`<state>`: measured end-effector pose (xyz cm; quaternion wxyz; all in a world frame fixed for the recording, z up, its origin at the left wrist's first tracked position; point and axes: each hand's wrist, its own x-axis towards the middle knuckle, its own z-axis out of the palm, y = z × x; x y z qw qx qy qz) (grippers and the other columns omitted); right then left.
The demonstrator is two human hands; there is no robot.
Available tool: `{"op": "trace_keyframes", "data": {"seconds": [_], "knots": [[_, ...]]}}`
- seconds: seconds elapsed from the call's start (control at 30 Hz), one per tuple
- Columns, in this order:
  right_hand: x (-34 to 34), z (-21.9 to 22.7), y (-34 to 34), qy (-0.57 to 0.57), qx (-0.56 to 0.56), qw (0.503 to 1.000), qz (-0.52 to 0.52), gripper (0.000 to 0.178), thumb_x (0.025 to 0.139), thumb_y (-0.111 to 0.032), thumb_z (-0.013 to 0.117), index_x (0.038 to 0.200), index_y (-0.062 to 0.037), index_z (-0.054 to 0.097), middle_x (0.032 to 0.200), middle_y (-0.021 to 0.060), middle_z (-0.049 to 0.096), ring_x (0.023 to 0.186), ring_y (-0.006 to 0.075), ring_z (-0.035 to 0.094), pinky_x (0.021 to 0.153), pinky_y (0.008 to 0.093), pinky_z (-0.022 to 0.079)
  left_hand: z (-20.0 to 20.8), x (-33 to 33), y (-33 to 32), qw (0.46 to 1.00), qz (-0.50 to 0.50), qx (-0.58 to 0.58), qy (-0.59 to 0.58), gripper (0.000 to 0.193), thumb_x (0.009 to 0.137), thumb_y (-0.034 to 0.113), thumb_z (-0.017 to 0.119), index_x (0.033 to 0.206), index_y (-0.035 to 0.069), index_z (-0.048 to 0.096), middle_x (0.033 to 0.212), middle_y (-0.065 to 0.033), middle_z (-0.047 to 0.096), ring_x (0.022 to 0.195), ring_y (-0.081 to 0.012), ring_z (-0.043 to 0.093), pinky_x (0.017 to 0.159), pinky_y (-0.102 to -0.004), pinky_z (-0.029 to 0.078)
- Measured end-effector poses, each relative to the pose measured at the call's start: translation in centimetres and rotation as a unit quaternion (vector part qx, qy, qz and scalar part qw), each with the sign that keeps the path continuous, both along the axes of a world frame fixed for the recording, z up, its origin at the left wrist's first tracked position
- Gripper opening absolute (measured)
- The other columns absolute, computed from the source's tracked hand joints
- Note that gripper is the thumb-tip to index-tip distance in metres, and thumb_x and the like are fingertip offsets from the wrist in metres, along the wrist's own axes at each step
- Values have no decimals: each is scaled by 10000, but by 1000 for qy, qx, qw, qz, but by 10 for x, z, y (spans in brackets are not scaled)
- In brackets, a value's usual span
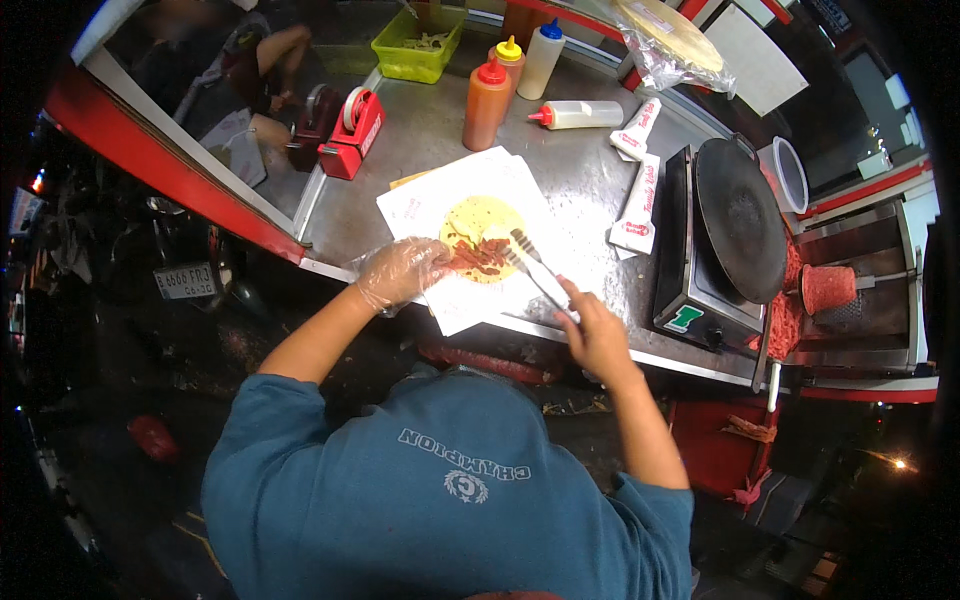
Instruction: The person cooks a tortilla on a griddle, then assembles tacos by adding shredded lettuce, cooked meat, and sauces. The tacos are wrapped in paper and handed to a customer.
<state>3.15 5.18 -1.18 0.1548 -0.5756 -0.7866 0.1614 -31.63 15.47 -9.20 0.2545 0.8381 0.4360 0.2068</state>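
A round flatbread (484, 215) lies on a stack of white paper sheets (410, 208) near the counter's front edge. Brown meat strips (480, 258) and some pale pieces rest across its lower half. My left hand (403, 272), in a clear plastic glove, is at the bread's left edge with its fingers drawn together against the meat; what they pinch, if anything, is hidden. Bare, my right hand (598, 335) grips metal tongs (543, 275) by the handle end. The tongs' tips are over the right side of the bread, beside the filling.
Sauce bottles (486, 105), a yellow-green basket (420, 50) and a red tape dispenser (352, 135) stand farther back. To the right are printed paper sleeves (638, 205), a black griddle (740, 220) on a stove, and red meat (785, 325). Bagged flatbreads (670, 35) sit at the top.
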Motion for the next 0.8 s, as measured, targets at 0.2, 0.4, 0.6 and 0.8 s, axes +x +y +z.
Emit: {"op": "trace_keyframes", "data": {"seconds": [0.2,0.4,0.6,0.8], "knots": [[-18,-69,-39,330,14,929,-166,525,1016,-117,661,1510,-31,505,891,97,655,653,181,607,597,319,496,-7,4,0,991,-34,117,-46,222,883,232,775,1053,90,756,1014,-96,724,960,-277,691,874,-407,572],[102,-27,-63,394,179,880,-199,440,1038,-66,602,1470,1,554,1050,111,723,695,82,610,605,244,491,-6,33,11,991,93,90,-37,136,896,125,764,996,39,735,929,-130,692,870,-296,663,836,-401,549],[355,64,-35,432,336,759,-353,411,1109,-207,521,1476,-30,570,909,12,678,654,23,550,536,200,436,-50,-6,26,958,191,-43,-210,229,978,58,687,1198,-2,660,1080,-28,650,975,-168,621,890,-303,516],[512,28,65,21,79,870,-487,397,987,-417,614,1054,-64,781,1083,234,743,1033,419,717,908,529,549,-40,12,52,913,257,0,-318,404,1066,277,614,1400,56,555,1260,-38,629,1040,-163,604,870,-325,508]]}}
